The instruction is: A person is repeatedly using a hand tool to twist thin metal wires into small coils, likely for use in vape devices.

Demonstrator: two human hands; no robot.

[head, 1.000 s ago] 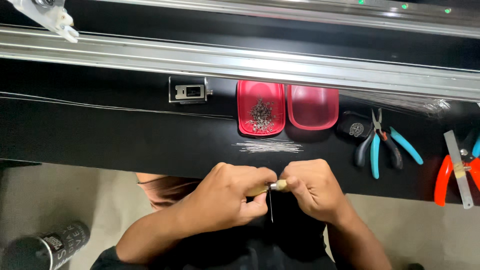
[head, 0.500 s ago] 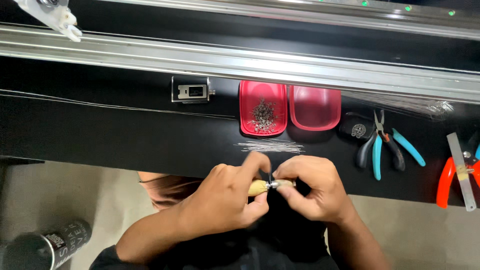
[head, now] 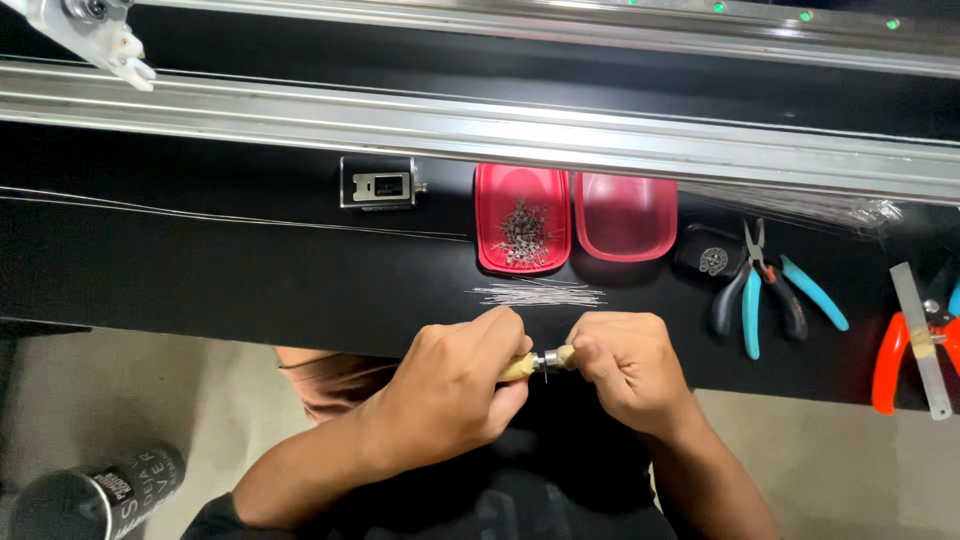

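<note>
My left hand (head: 455, 385) and my right hand (head: 625, 370) meet just below the black bench's front edge. Between them they grip a small tool with a pale wooden handle and a metal collar (head: 535, 364); the left hand holds the handle, the right pinches the other end. A thin wire hangs below the collar. Just above the hands, a bundle of thin straight wires (head: 538, 294) lies on the bench.
A red tray (head: 495, 235) holds several small metal parts; an empty red tray (head: 625, 215) sits beside it. Blue-handled pliers (head: 762, 285), orange-handled cutters (head: 890, 355), a metal strip (head: 920, 340) lie right. A small metal box (head: 378, 183), an aluminium rail (head: 480, 120), a dark can (head: 95, 495).
The hands have drawn closer on the tool, and the left thumb has folded down. The hanging wire is now shorter and mostly hidden.
</note>
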